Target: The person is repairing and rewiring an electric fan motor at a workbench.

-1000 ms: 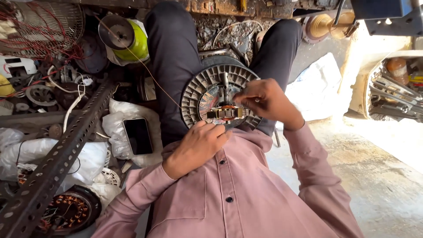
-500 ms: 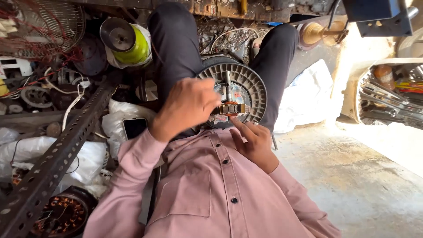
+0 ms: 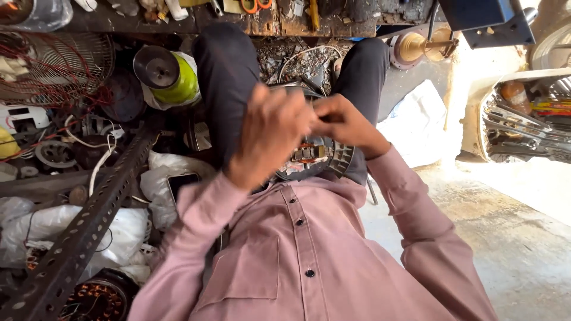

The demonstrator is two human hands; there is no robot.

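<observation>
Both hands are raised together above the lap. The left hand [image 3: 270, 134] is blurred, its fingers curled loosely and its back turned to the camera; whether anything is pinched in it cannot be told. The right hand [image 3: 345, 122] is closed to a pinch at the fingertips, which are brought against those of the left hand; whatever small item may be held between them is hidden. Beneath the hands, the round grey motor housing [image 3: 315, 157] is rested on the lap between the dark-trousered legs, with its copper windings partly exposed and its ribbed rim shown at the right. The housing is judged to be open and the work on its winding to be midway: nothing has yet been closed over the coil. A slotted steel angle bar [image 3: 89, 220] is laid at the left, beside a dark phone [image 3: 181, 184] on white bags. A yellow-green appliance [image 3: 169, 80] is stood further off, near a wire fan guard [image 3: 56, 65].
</observation>
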